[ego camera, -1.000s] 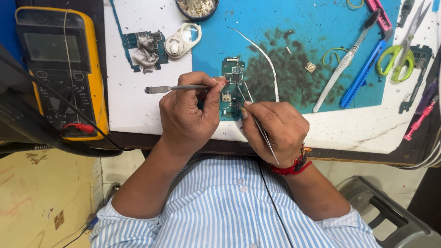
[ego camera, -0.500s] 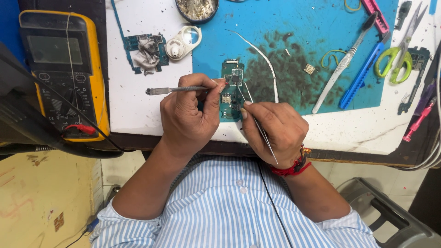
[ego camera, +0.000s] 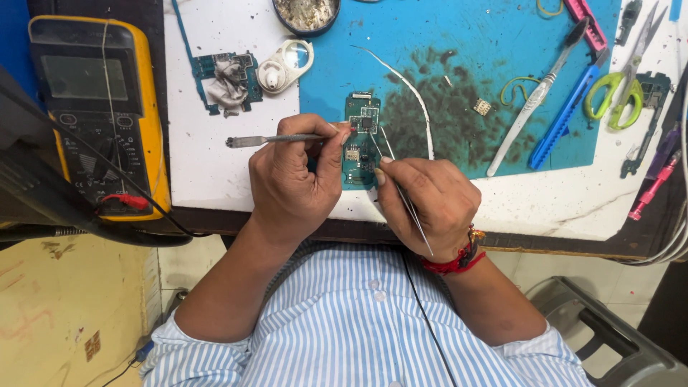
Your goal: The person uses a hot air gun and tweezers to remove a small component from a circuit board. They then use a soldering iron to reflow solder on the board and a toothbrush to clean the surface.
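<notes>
Left hand (ego camera: 294, 179): closed around a metal probe tool (ego camera: 269, 140), its tip at the green circuit board (ego camera: 360, 140).
Right hand (ego camera: 430, 197): pinched shut on fine tweezers (ego camera: 401, 190).
Board position: flat on the worktop (ego camera: 215, 165), at the blue mat's (ego camera: 459, 43) near edge, between both hands.
Risk: a slipped tip could have scratched tracks or flicked a small component away.
Count: two boards with the second board (ego camera: 226, 80), one multimeter (ego camera: 97, 107), one pair of scissors (ego camera: 620, 82).
</notes>
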